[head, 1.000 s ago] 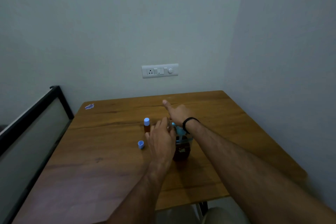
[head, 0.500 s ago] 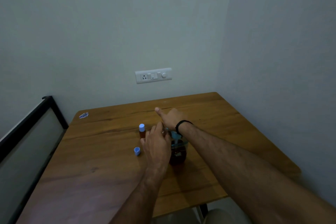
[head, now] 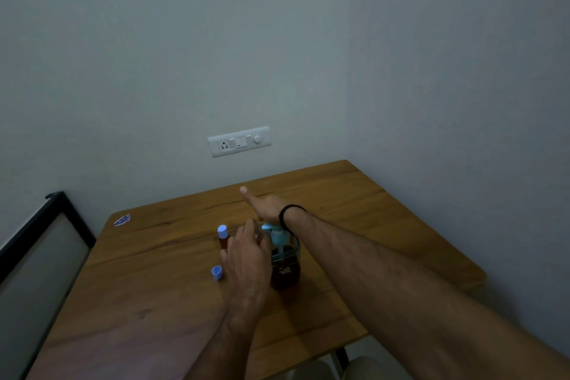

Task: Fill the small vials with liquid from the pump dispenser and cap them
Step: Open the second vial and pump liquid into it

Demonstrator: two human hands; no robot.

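Pump bottle point(head: 285, 268): upright, mid-bench, dark liquid inside, blue pump head on top.
Right hand point(head: 266, 205): flat and open, palm on the pump head, pressing straight down.
Left hand point(head: 246, 251): curled, touching the bottle's left side; seems to hold a small vial at the spout, vial mostly hidden.
Capped vial point(head: 223, 236): upright, just beyond the left hand.
Loose cap point(head: 217, 272): on the bench point(head: 138, 302), just left of the left hand, the nearer hand.

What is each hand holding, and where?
Left hand holds a small vial at the spout; the grip point is hidden. Right hand holds nothing, palm pressing the pump dispenser head.
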